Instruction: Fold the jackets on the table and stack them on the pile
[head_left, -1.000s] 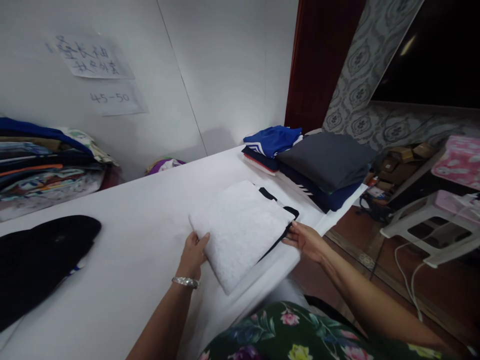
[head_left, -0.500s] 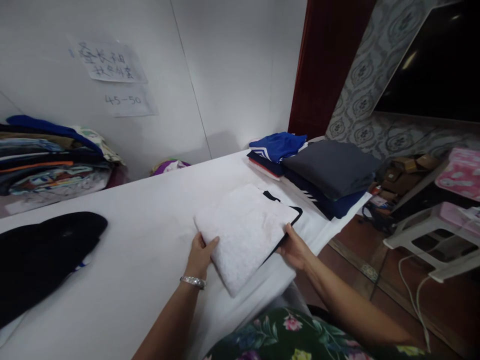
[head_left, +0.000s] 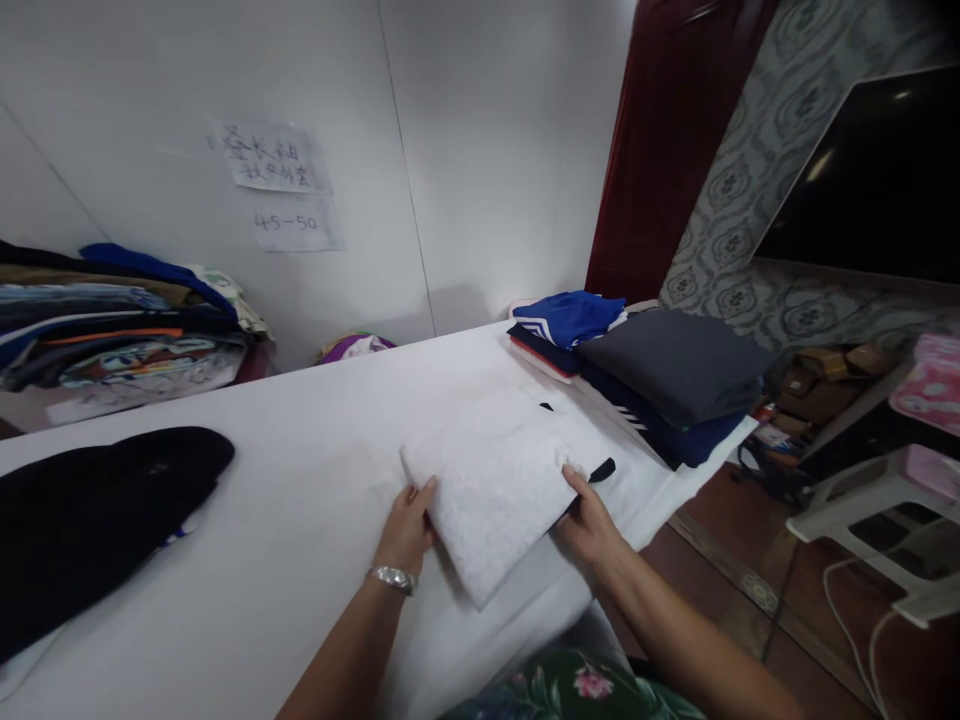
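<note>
A folded white garment (head_left: 487,490) with a fuzzy surface and some black trim lies between my hands over the white-covered table (head_left: 300,560). My left hand (head_left: 407,525) grips its left edge, thumb on top and fingers underneath. At the right edge, my right hand (head_left: 589,520) pinches the cloth, its other fingers hidden below. Bits of black trim stick out beyond the white cloth on the far right side. A black garment (head_left: 105,510) lies on the table at the far left.
Folded clothes stand at the table's right end, with a dark grey piece (head_left: 675,360) and a blue one (head_left: 570,318) on top. Another clothes pile (head_left: 150,320) rises behind the table at left. A plastic stool (head_left: 885,520) stands on the floor at right.
The right edge of the white garment has been bunched in by my right hand, and less black trim shows. The whole view has shifted slightly; my left hand keeps its hold.
</note>
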